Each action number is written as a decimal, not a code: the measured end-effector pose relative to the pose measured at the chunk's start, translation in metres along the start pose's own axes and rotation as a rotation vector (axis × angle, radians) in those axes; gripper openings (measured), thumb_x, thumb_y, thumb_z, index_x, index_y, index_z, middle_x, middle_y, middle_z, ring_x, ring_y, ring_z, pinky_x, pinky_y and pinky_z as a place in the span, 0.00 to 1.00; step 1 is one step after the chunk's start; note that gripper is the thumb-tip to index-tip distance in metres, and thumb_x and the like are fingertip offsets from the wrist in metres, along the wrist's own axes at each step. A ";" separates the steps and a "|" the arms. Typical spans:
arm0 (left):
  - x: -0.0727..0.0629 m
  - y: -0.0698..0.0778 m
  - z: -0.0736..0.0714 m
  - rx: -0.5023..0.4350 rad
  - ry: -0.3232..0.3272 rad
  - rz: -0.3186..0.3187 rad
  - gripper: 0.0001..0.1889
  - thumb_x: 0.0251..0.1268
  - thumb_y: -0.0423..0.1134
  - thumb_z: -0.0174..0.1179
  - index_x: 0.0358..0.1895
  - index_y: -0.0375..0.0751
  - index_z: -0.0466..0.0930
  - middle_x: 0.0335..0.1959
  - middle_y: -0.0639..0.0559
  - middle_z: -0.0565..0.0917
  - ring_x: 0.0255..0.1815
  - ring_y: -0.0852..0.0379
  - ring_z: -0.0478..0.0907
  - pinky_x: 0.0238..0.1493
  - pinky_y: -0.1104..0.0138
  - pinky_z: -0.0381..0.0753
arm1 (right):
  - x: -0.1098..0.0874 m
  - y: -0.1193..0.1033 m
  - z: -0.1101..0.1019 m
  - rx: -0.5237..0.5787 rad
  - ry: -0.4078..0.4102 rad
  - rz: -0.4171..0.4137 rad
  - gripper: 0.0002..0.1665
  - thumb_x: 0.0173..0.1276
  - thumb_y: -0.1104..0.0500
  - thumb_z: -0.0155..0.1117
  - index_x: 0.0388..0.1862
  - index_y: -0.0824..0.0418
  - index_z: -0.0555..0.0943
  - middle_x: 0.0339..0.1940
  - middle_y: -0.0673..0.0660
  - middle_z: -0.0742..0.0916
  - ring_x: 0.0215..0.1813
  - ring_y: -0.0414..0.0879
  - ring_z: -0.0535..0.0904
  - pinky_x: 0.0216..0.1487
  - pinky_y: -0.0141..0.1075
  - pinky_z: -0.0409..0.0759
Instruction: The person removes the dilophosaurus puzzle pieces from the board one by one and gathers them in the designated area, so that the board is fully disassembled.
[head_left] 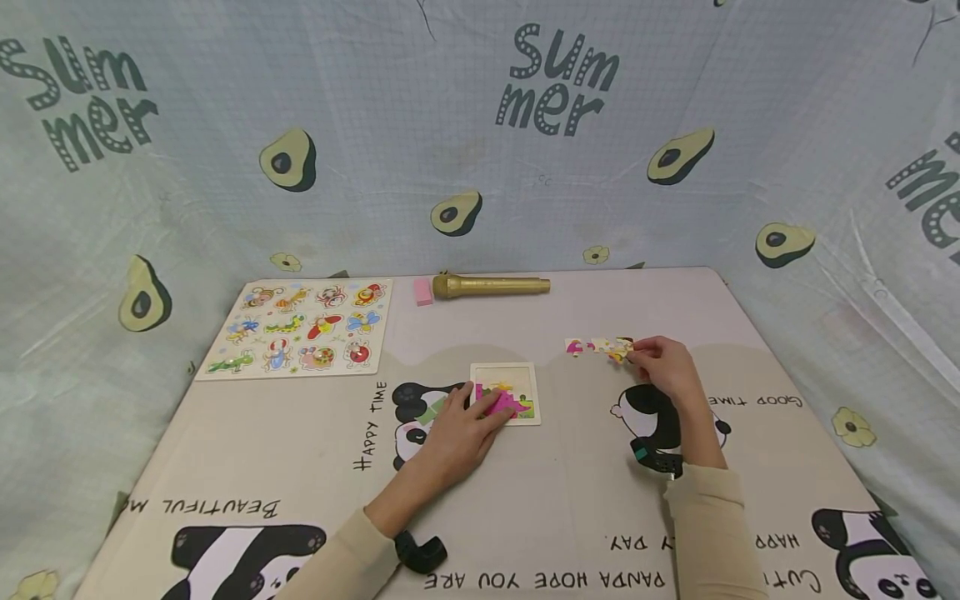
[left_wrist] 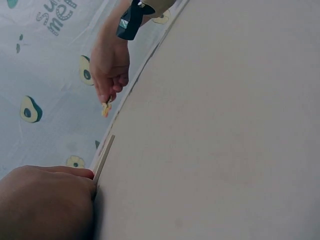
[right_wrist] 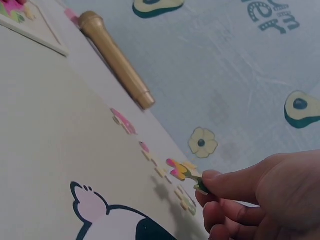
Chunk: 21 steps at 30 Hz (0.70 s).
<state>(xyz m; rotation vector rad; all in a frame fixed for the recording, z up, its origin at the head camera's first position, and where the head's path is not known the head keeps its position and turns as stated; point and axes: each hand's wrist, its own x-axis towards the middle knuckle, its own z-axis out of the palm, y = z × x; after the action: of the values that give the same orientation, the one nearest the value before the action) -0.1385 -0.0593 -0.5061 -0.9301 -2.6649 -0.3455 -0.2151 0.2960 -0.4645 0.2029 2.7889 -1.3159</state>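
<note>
A small wooden puzzle frame [head_left: 537,395] holds several bright pieces, with a large pink shape [head_left: 495,403] among them. My left hand [head_left: 459,433] rests on it, fingers spread over the pieces and the left rim. In the left wrist view, the frame's edge [left_wrist: 104,159] meets the fingertips of that hand [left_wrist: 47,200]. My right hand [head_left: 667,367] pinches a yellow, pink and green puzzle piece [right_wrist: 182,171] between thumb and finger, raised over the table. Loose puzzle pieces [head_left: 574,347] lie in a row beneath and left of it.
A gold microphone [head_left: 491,287] lies at the table's back edge beside a pink block [head_left: 423,292]. At the back left is a board of insect pictures [head_left: 296,327]. Printed cloth [head_left: 555,192] hangs behind the table.
</note>
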 end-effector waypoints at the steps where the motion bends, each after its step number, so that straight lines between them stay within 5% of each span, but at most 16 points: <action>1: 0.000 0.000 0.000 -0.001 0.000 -0.001 0.17 0.74 0.44 0.56 0.62 0.59 0.82 0.66 0.47 0.80 0.66 0.29 0.72 0.67 0.40 0.72 | 0.000 0.002 -0.001 -0.003 -0.001 0.010 0.21 0.74 0.57 0.61 0.57 0.73 0.77 0.37 0.63 0.85 0.30 0.42 0.77 0.30 0.29 0.77; 21: 0.000 -0.001 0.003 -0.008 0.015 -0.007 0.18 0.73 0.43 0.58 0.63 0.58 0.82 0.66 0.48 0.80 0.67 0.29 0.72 0.68 0.41 0.72 | 0.000 0.011 -0.001 -0.128 0.017 0.105 0.21 0.74 0.55 0.59 0.52 0.73 0.80 0.38 0.64 0.85 0.36 0.49 0.79 0.33 0.31 0.74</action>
<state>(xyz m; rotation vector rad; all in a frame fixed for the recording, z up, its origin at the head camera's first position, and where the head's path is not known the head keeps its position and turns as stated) -0.1394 -0.0595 -0.5088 -0.9171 -2.6557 -0.3629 -0.2132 0.3034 -0.4725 0.3506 2.8210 -1.1140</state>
